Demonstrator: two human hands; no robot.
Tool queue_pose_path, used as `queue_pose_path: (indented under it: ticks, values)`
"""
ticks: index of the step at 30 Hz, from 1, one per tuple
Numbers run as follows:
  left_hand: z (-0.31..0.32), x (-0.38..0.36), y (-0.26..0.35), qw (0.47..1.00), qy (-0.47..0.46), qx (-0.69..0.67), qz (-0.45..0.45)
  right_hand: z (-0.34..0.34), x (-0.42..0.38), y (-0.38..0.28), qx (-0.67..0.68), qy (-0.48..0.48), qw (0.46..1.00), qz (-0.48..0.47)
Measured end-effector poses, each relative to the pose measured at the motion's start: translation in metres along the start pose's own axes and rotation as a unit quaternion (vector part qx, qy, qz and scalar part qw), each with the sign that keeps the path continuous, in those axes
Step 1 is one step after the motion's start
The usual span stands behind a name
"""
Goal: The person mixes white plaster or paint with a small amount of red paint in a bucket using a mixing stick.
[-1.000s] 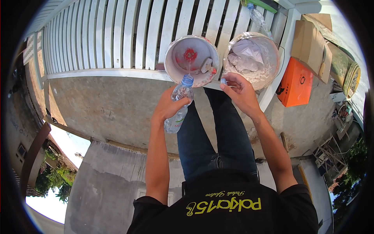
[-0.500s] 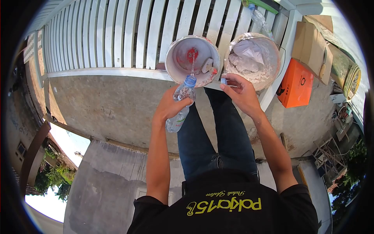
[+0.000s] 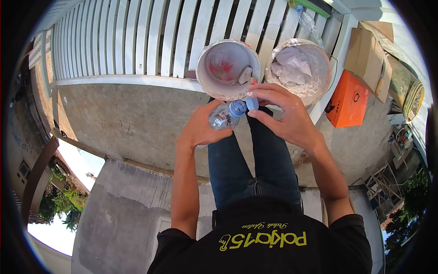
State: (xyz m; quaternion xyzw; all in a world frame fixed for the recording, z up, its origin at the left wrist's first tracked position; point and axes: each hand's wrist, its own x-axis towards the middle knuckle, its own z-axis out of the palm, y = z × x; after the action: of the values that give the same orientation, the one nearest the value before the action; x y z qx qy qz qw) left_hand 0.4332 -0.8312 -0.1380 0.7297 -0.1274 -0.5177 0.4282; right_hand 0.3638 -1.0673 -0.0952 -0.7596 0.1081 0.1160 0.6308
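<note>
My left hand (image 3: 204, 125) is wrapped round a clear plastic water bottle (image 3: 222, 117), whose open blue neck points up and to the right. Between the thumb and fingers of my right hand (image 3: 285, 112) is a blue bottle cap (image 3: 252, 103), held right beside the bottle's mouth. Just beyond both hands stands a white bucket (image 3: 204, 77) with wet red paint marks on its bottom. Inside it, against the right wall, rests a paintbrush (image 3: 245, 76) with a pale head and a red end.
A second bucket (image 3: 325, 84) holding crumpled whitish material stands on the slatted white bench (image 3: 150, 41). Behind it lies another plastic bottle (image 3: 309, 26). To the right are an orange box (image 3: 347, 98), a cardboard box (image 3: 367, 59) and a stained yellow-rimmed container (image 3: 413, 100).
Water was running from the bottle into the white bucket; the stream has stopped. The bottle has come back from the bucket and tipped upright, and my right hand has brought the cap over to its mouth.
</note>
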Motion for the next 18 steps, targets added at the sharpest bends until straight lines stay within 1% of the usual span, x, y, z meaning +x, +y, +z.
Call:
queue_pose_path:
  ticks: [3,6,9,12,15,18]
  values:
    - [-0.001,0.001,0.013,0.998,-0.007,0.051,0.028,-0.002,0.001,-0.008,-0.035,-0.067,0.997,-0.007]
    - [-0.003,0.002,0.019,0.995,-0.003,0.086,0.047,-0.010,0.002,-0.004,-0.098,-0.102,0.986,-0.091]
    - [-0.004,0.006,0.017,0.992,-0.040,0.114,0.040,-0.011,-0.002,-0.005,-0.123,-0.115,0.980,-0.109]
    - [-0.002,0.005,0.019,0.991,-0.024,0.120,0.061,-0.014,-0.005,-0.004,-0.145,-0.125,0.978,-0.087]
    - [0.002,0.002,0.023,0.987,0.005,0.137,0.079,-0.016,-0.007,-0.015,-0.155,-0.155,0.976,0.016]
    - [0.004,0.003,0.025,0.989,0.006,0.122,0.087,-0.006,-0.017,-0.014,-0.179,-0.119,0.976,0.026]
